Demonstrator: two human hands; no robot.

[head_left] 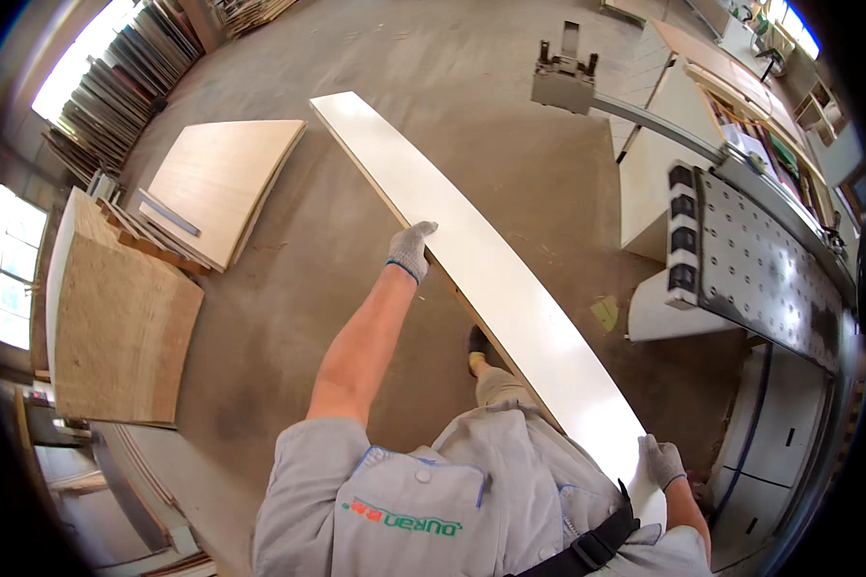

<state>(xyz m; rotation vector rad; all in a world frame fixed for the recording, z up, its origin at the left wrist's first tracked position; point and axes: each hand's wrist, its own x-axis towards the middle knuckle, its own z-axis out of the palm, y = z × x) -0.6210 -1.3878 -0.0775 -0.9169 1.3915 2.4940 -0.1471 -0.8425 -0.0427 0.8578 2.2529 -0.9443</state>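
A long white board with a raw wood-coloured edge runs slantwise across my front, its far end up and to the left, its near end by my right hip. My left hand, in a grey knit glove, is closed on the board's left edge about midway along, thumb on the white face. My right hand, gloved alike, grips the opposite edge close to the near end. The fingers under the board are hidden in both cases. The board is held up off the floor.
To the left lie a stack of pale wood panels with a grey strip on top and a big wooden block. At right stands a machine with a perforated metal table and a rail-mounted stop. Many boards lean along the far-left wall.
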